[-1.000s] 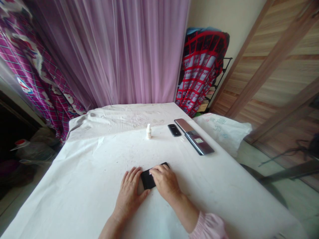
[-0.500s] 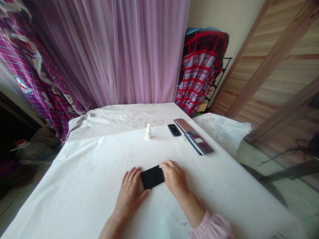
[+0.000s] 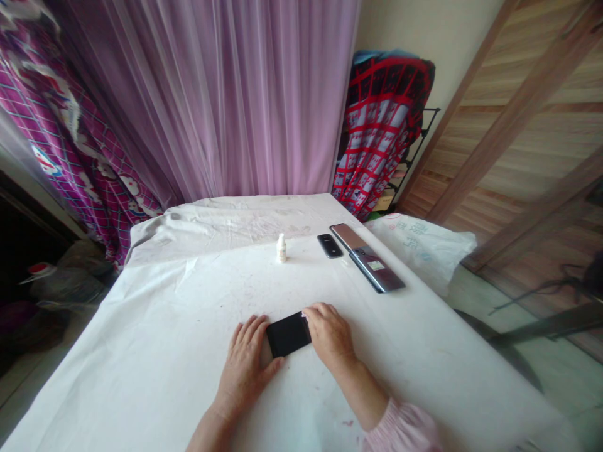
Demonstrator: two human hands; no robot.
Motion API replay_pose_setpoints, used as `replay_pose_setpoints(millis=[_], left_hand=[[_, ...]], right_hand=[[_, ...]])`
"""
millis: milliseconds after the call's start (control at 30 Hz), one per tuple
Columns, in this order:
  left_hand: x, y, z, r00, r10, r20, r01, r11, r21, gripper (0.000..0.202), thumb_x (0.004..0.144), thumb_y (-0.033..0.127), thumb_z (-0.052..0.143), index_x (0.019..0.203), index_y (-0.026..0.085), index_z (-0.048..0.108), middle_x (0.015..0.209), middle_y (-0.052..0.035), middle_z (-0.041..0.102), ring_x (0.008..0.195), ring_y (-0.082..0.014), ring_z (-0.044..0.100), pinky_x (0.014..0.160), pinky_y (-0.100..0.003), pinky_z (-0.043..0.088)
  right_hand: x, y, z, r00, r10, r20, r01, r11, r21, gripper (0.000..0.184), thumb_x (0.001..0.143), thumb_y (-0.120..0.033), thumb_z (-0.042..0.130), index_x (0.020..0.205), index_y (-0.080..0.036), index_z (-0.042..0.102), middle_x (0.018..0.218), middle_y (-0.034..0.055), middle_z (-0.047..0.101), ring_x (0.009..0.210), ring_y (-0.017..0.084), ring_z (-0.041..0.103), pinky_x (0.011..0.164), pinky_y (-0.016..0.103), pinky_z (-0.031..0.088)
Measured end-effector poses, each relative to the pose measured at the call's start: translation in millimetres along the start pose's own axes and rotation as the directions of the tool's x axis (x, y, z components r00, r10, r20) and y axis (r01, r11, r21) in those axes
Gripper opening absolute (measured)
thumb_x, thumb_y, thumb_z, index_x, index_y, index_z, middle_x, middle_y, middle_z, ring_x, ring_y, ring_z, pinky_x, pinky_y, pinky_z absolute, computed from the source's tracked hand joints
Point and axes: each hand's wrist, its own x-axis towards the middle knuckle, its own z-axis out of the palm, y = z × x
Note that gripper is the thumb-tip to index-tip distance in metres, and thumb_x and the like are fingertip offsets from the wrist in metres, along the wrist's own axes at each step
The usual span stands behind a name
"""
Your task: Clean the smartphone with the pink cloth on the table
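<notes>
A smartphone (image 3: 288,335) with a black screen lies face up on the white-covered table, slightly tilted in my view. My left hand (image 3: 245,358) braces its left end, with fingers at the upper corner and thumb by the lower edge. At the opposite end, my right hand (image 3: 331,336) has its fingers curled in a pinch over the screen's right side. A scrap of thin white material (image 3: 304,314) peeks out at those fingertips; most of it is hidden, and cloth or paper I cannot tell.
Beyond my hands stands a small white bottle (image 3: 281,249). To its right lie a small black phone (image 3: 329,246), a rose-gold phone (image 3: 351,236) and a dark glossy phone (image 3: 377,270). A white plastic bag (image 3: 421,245) hangs beside the table's right edge (image 3: 447,307).
</notes>
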Motion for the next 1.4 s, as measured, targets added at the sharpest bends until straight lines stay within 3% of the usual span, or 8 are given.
replay_pose_setpoints(millis=[367,567,1400], left_hand=[[0,0,0.8,1.000,0.002,-0.004,-0.002,1.000,-0.003,0.063,0.083,0.052,0.063,0.135,0.019,0.048,0.139,-0.0149,0.056,0.132,-0.0338,0.047,0.109,-0.056,0.036],[1,0,0.9,1.000,-0.008,-0.006,0.008,1.000,-0.004,0.064,0.081,0.050,0.065,0.136,0.022,0.048,0.139,-0.0139,0.056,0.132,-0.0333,0.047,0.110,-0.055,0.035],[1,2,-2.8,1.000,0.010,-0.005,-0.009,1.000,0.018,0.062,0.085,0.051,0.061,0.136,0.020,0.046,0.138,-0.0137,0.056,0.131,-0.0328,0.048,0.110,-0.054,0.035]], right_hand=[[-5,-32,2,0.987,-0.147,0.058,0.142,0.986,0.083,0.018,0.091,-0.014,0.057,0.093,-0.026,0.070,0.092,0.0018,0.068,0.085,0.017,0.058,0.072,0.026,0.043],[-7,-38,0,0.974,-0.206,0.088,0.195,0.973,0.121,0.018,0.091,-0.013,0.058,0.094,-0.026,0.070,0.092,0.0010,0.068,0.085,0.016,0.058,0.072,0.025,0.042],[-6,9,2,0.999,-0.001,-0.037,0.004,0.997,0.083,0.024,0.093,-0.012,0.052,0.097,-0.024,0.072,0.095,0.0049,0.069,0.087,0.017,0.061,0.080,0.026,0.046]])
